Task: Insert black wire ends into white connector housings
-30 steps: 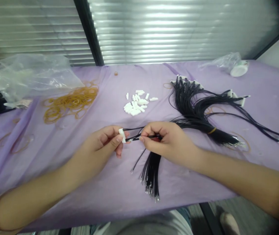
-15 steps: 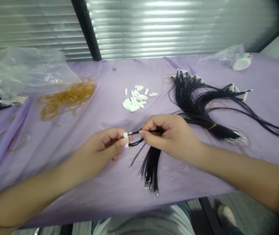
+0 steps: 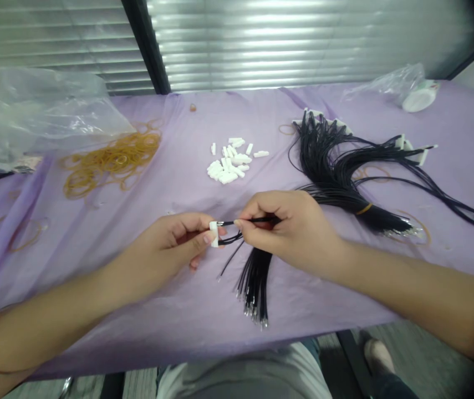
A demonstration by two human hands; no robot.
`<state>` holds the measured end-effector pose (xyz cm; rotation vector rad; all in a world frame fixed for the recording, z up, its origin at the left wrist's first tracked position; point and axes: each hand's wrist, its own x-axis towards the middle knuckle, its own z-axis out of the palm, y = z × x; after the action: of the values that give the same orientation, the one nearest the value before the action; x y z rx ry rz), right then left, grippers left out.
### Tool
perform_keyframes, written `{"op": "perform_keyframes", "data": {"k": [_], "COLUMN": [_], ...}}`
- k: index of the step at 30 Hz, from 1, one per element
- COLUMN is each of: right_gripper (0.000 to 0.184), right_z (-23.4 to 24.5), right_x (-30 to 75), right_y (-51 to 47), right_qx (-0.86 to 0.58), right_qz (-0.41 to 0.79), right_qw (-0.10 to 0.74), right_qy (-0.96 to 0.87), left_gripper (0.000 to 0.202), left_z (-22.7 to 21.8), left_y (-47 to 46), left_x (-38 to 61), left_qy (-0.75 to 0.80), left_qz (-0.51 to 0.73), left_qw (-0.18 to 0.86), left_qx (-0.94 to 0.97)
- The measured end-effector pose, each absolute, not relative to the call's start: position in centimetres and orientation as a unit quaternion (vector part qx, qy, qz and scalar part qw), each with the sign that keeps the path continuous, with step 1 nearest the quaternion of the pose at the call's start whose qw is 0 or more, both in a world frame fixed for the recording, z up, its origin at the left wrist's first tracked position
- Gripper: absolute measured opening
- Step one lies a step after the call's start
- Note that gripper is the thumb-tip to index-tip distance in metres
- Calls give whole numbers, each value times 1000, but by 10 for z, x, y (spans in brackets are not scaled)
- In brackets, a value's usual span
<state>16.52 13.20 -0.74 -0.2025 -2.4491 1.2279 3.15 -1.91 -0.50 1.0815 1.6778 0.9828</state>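
Note:
Between thumb and fingers, my left hand point(image 3: 182, 239) pinches a white plastic connector point(image 3: 214, 234) upright. Black wires run from the lower part of the connector towards my right hand point(image 3: 280, 221). That hand is closed on a black wire point(image 3: 229, 223), whose metal tip is at the connector's upper end; I cannot tell if it is seated. Below my right hand hangs a fan of loose black wires point(image 3: 257, 277) with bare metal terminals at their ends. Past both hands lies a pile of white connectors point(image 3: 226, 166).
A banded bundle of black wires point(image 3: 324, 160) with white connectors lies at the right. Yellow rubber bands point(image 3: 124, 160) and a clear plastic bag point(image 3: 54, 111) are at the left. A white cup point(image 3: 419, 100) lies at the back right, all on a purple cloth point(image 3: 145, 343).
The view has shifted slightly. Both hands keep their grips, and the wire between them looks straighter at the connector's upper end.

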Motion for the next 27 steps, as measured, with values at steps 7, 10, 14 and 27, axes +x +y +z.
{"op": "perform_keyframes", "data": {"k": [7,10,14,27], "right_gripper": [4,4,5,4], "right_z": [-11,-12,-13,-12], "right_x": [167,167,167,166], "right_y": [131,130,130,128], "right_qx": [-60,-47,-40,-96], "right_qz": [409,398,385,447], "right_qw": [227,238,235,192], "right_qy": [-882,-885,-891,-869], "left_gripper": [21,21,22,20], "left_z": [-5,-4,-4,-6], "left_y": [-17,-17,-18,-18], "left_x": [28,27,27,27], "left_qy": [664,669,675,655], "left_qz": [383,383,386,400], "left_qw": [475,482,480,484], "left_qx": [431,417,407,420]}}
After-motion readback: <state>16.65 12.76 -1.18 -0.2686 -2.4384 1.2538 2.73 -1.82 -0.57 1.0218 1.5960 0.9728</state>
